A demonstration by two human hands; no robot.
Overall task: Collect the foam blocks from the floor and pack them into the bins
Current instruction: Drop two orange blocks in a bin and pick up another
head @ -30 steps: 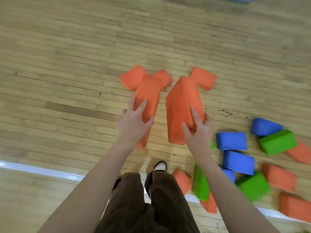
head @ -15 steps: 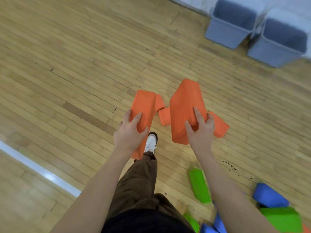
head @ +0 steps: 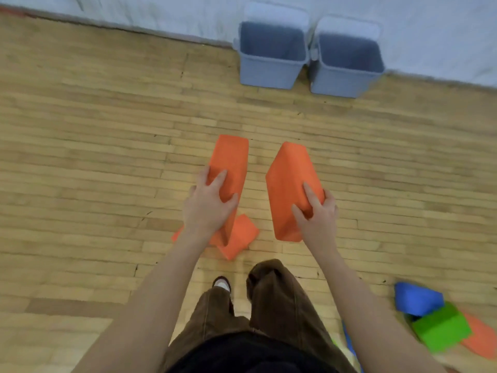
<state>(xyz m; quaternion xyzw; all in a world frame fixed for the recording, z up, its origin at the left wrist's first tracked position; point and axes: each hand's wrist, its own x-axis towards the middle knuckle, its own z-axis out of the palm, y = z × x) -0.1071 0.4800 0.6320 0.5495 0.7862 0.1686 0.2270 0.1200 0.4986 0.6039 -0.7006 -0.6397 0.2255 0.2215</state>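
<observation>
My left hand (head: 208,208) grips a long orange foam block (head: 231,160) held above the floor. A second, wider orange foam block (head: 291,179) is gripped by my right hand (head: 317,215). Two grey-blue bins stand side by side ahead against the wall, the left bin (head: 269,74) and the right bin (head: 347,79); both look empty. On the floor under my left hand lies another orange block (head: 240,238), partly hidden. At the lower right lie a blue block (head: 416,298), a green block (head: 441,329) and an orange block (head: 481,343).
The wooden floor (head: 94,157) stretches between me and the bins. A pale wall (head: 134,12) runs along the top. My legs in brown trousers (head: 269,305) and one white shoe (head: 222,284) are below my hands.
I have turned and walked toward the bins with both orange blocks in my hands. The bins now sit straight ahead and closer; the pile of blocks has slipped to the lower right.
</observation>
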